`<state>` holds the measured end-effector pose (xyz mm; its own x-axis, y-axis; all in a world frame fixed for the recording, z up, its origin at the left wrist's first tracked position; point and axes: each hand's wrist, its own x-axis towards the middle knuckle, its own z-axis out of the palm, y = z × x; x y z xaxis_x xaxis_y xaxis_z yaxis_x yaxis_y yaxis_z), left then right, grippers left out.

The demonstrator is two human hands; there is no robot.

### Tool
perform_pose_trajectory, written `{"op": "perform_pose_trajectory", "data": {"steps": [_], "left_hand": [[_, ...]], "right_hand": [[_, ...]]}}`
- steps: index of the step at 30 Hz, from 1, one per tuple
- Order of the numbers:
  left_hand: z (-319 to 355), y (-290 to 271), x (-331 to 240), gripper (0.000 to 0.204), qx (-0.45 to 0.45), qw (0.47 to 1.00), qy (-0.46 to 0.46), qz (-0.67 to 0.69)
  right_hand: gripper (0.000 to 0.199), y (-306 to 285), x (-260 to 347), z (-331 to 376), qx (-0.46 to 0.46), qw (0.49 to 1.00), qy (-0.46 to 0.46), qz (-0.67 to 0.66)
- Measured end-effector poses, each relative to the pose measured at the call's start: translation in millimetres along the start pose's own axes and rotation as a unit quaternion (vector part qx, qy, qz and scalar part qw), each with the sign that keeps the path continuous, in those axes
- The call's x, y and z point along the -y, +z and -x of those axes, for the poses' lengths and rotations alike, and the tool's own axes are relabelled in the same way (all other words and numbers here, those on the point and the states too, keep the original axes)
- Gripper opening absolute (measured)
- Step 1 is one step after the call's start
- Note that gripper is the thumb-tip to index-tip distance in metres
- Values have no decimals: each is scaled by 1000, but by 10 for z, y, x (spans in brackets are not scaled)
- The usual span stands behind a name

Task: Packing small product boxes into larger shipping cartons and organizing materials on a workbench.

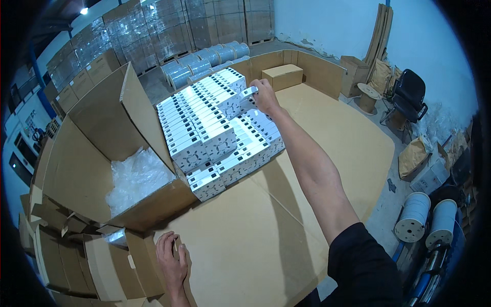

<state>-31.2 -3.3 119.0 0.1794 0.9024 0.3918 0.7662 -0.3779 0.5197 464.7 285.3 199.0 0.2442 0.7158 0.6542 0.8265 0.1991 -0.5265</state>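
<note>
Tan board covers the broad worktable (245, 230), its near part lying between the person's forearms. At the near left, the left hand (172, 258) rests by the table edge beside an open brown carton (110, 261); its fingers curl loosely, thumb apart, and it seems to hold nothing. A little farther, on the left, a larger cardboard bin (153, 204) holds crumpled clear plastic (138, 179).

Right of that bin, tight rows of white boxes (189, 135) stand in stepped tiers. At their far right end, the right hand (266, 97) pinches one slim white box (249, 93) between thumb and fingers, tilted just above the lower tier; whether it still touches its neighbours I cannot tell.

This box looks light enough for one hand, with stiff, flat card sides. Its smooth, faintly shiny faces may slip, so a firm pinch across the narrow width, near the end, should suit. Squeezing mid-panel could dent the card, and close-packed neighbours may drag along. What is inside, and how fragile, cannot be seen.

Beyond, a plain brown box (282, 77) sits against the far cardboard wall (322, 74), with wrapped spools (204, 62) farther left.
</note>
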Motion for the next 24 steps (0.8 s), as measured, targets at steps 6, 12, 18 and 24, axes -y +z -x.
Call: {"op": "perform_pose_trajectory", "data": {"steps": [6, 12, 18, 24], "left_hand": [[42, -34, -1, 28, -3, 1000, -2, -1], [58, -8, 18, 28, -6, 1000, 19, 16], [105, -24, 71, 31, 0, 998, 31, 51], [131, -43, 93, 34, -4, 991, -7, 137]], "right_hand": [[27, -352, 181, 272, -16, 1000, -9, -17], [29, -723, 427, 669, -79, 997, -16, -4], [29, -896, 870, 1289, -118, 992, -15, -49], [31, -958, 1410, 1962, -105, 990, -7, -95]]}}
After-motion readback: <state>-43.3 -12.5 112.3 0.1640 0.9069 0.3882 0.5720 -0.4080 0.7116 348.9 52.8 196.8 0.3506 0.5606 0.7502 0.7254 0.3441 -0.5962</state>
